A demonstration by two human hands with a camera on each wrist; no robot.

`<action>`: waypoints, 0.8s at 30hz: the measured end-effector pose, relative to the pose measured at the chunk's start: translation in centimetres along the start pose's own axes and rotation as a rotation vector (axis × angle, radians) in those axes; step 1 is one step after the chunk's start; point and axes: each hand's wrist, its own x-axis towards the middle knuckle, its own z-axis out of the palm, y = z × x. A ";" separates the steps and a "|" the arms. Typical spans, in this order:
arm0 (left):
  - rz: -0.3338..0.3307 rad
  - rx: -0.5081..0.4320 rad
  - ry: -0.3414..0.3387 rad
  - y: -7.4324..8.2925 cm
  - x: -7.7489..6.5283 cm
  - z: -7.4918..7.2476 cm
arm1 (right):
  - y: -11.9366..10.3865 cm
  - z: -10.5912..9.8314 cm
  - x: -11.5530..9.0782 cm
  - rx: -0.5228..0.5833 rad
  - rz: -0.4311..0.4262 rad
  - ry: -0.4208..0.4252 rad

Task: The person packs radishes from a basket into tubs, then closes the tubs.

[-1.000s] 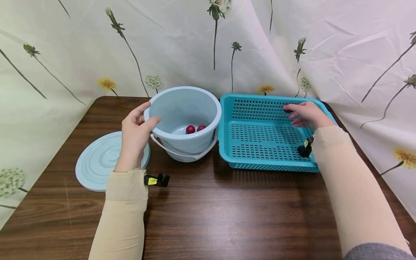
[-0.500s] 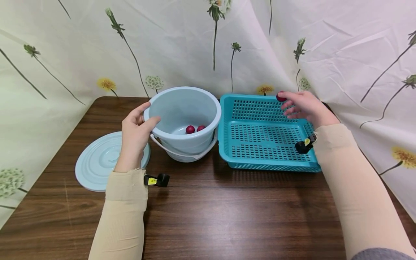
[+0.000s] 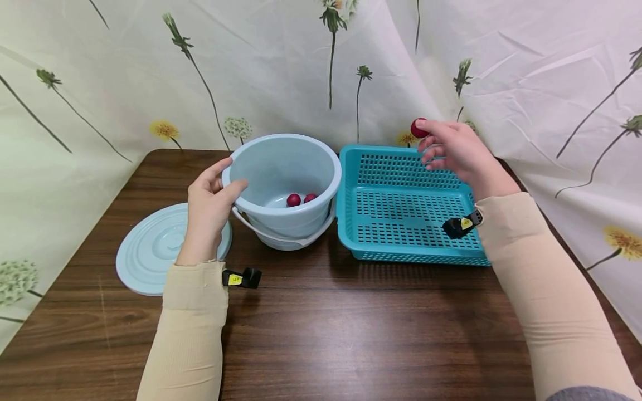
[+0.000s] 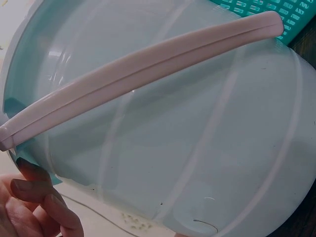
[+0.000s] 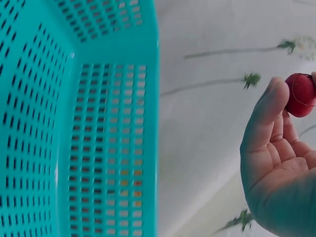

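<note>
My right hand (image 3: 458, 147) pinches a small dark red ball (image 3: 419, 128) between thumb and fingertips, raised above the far rim of the turquoise basket (image 3: 401, 252). In the right wrist view the same red ball (image 5: 300, 95) shows at the fingertips, beside the basket wall (image 5: 106, 148). My left hand (image 3: 210, 203) grips the left rim of a light blue bucket (image 3: 286, 225), thumb inside it. Two more red balls (image 3: 293, 199) lie at the bottom of the bucket. The left wrist view shows the bucket's pale handle (image 4: 148, 64) hanging across its side and the curled fingers (image 4: 37, 192) near the rim.
A round light blue lid (image 3: 150, 250) lies on the wooden table (image 3: 341, 334), left of the bucket and partly behind the left forearm. The basket stands close to the bucket's right side. A white cloth with printed flowers (image 3: 281, 67) hangs behind the table.
My right hand has lifted the red ball from the basket's far right part, moving up and to the left. The left hand and the bucket have stayed in place.
</note>
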 end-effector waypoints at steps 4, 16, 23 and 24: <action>0.000 -0.003 -0.002 0.0 0.0 0.0 | -0.5 1.3 -0.5 0.051 -0.033 -0.023; 0.002 0.004 0.007 0.0 0.0 -0.1 | -1.4 5.4 -1.1 0.194 -0.076 -0.112; 0.002 -0.011 0.000 0.0 0.0 0.0 | -0.8 7.5 -1.4 0.148 -0.056 -0.179; 0.004 -0.008 -0.001 0.0 0.0 0.0 | -0.7 7.7 -1.4 0.145 -0.053 -0.187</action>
